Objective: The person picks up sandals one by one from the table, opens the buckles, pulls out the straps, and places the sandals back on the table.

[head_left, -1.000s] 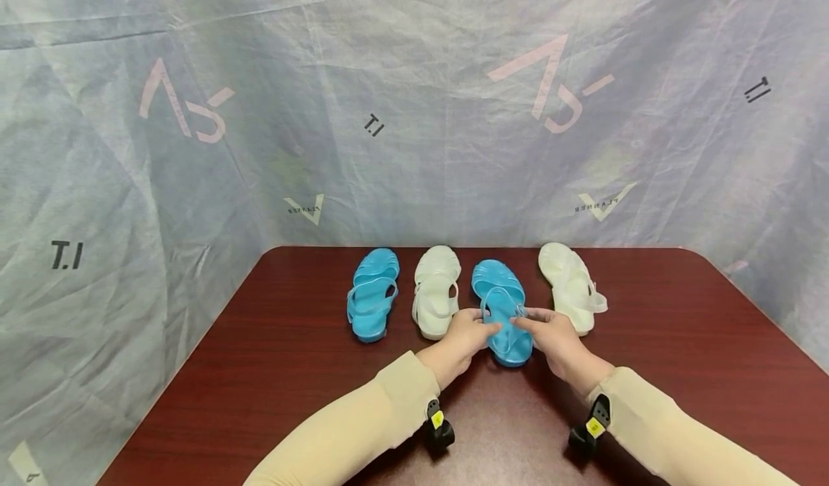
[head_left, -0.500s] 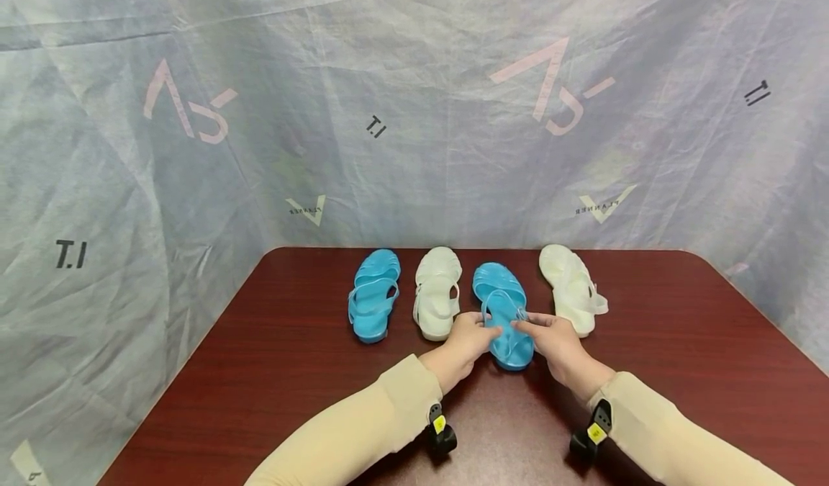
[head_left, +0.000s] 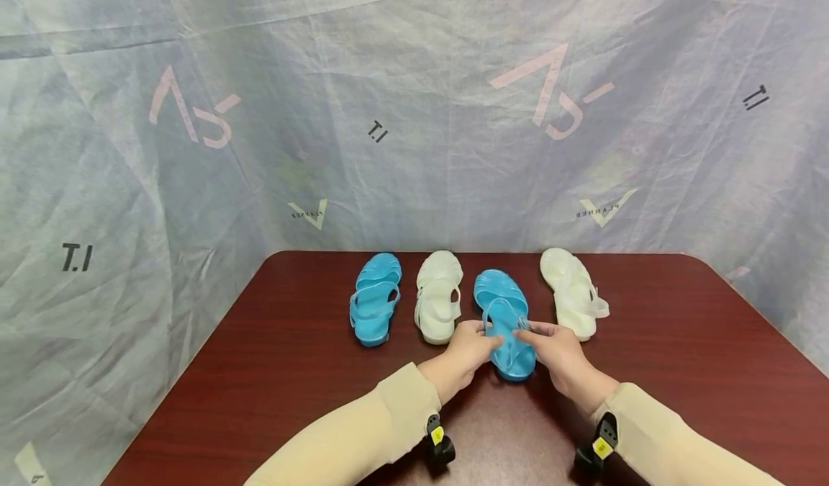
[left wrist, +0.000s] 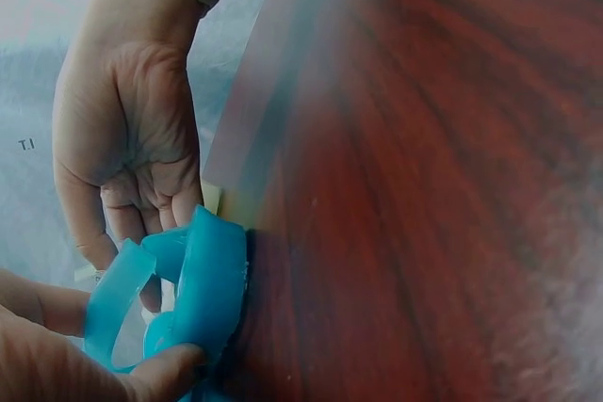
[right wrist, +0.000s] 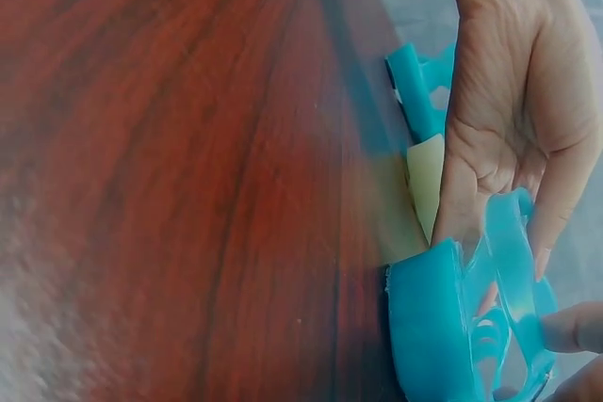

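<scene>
A blue jelly sandal (head_left: 499,289) lies with its toe pointing away from me, third in a row of sandals. My left hand (head_left: 465,353) holds its left side around the ankle strap, thumb on top. From the right, my right hand (head_left: 565,356) grips the strap near a small buckle, thumb also on top. In the left wrist view the blue sandal's heel (left wrist: 215,275) is at or close to the tabletop; a gap cannot be told. The right wrist view shows the strap (right wrist: 513,261) looped up above the heel. Some fingertips are hidden behind the sandal.
Left of it lie a white sandal (head_left: 438,299) and another blue sandal (head_left: 374,302). A second white sandal (head_left: 570,291) lies just beyond my right hand. The dark red table (head_left: 259,371) ends at a grey printed cloth (head_left: 414,111).
The held blue sandal has shifted slightly toward me, both hands moving with it and keeping their hold. The other sandals stay in place; the head view has tilted a little.
</scene>
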Tool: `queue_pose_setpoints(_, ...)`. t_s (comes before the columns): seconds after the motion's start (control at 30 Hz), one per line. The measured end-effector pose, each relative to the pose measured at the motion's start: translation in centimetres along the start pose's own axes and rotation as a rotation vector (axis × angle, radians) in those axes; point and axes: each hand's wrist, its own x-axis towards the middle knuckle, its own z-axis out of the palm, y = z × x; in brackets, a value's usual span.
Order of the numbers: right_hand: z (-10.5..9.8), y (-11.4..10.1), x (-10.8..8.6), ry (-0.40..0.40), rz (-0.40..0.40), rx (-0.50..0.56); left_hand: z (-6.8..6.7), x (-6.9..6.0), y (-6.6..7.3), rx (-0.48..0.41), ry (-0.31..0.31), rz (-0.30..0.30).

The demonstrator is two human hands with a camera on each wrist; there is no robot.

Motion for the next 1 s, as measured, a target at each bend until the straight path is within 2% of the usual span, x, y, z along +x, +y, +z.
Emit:
queue_pose_setpoints(0.43,0.3,0.4,-1.0,0.011,-0.006,0.015,-0.2,-1.4,-0.2,0.014,0.005,0.034)
queue_pose_setpoints(0.77,0.3,0.6,-1.7,0.007,0.007,0.029,-0.2,-2.1,-0.5,0.024,0.002,0.032)
queue_pose_setpoints(1.0,0.3,0.7,-2.1,-0.001,0.018,0.048,-0.3,-2.5,-0.8,0.031,-0.003,0.052)
